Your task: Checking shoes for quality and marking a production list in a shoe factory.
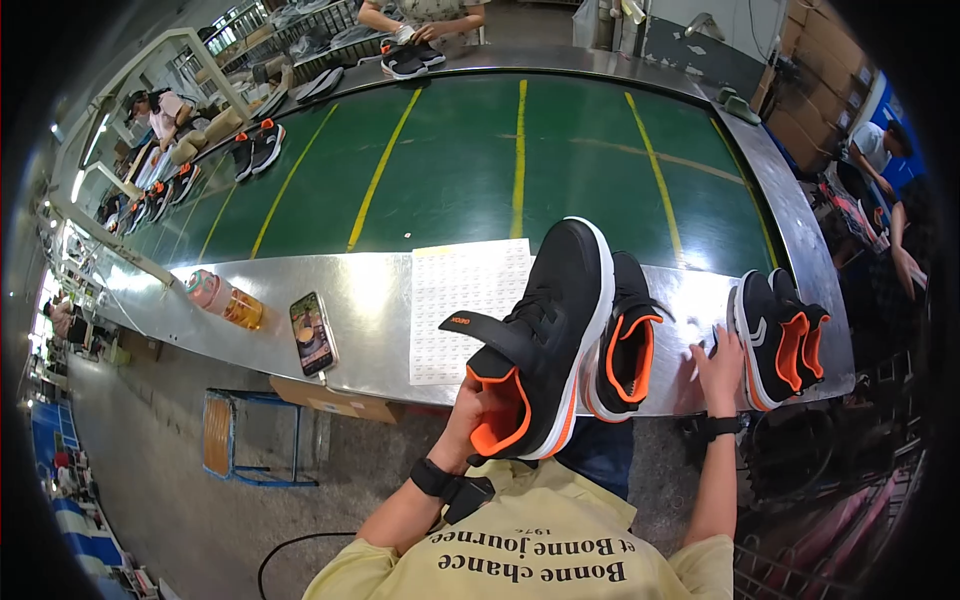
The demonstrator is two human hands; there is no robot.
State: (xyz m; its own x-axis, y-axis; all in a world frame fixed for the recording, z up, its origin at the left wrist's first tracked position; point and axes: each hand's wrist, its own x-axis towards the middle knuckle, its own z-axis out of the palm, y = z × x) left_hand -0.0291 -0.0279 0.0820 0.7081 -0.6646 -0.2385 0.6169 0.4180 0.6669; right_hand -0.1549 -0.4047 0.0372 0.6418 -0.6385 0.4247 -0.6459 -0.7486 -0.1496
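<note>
My left hand [464, 418] grips a black sneaker [560, 285] by its heel end, the fingers partly hidden by the shoe. The sneaker has an orange lining, a white sole and a strap that hangs loose to the left. Its mate, another black sneaker [622, 345], rests on the metal table just to the right. Farther right, my right hand [718, 372] reaches onto the tabletop with thumb and fingers apart. A small dark thing [710, 344] shows by its fingertips, too small to name. Beside that hand stands a second pair of black sneakers [762, 330].
A printed white sheet [440, 320] lies left of the held shoe, then a phone [314, 335] and a drink bottle [225, 300]. Beyond runs a green conveyor belt [470, 170] with shoes [262, 148]. A co-worker's hands [420, 32] handle shoes across it. A stool [250, 440] stands lower left.
</note>
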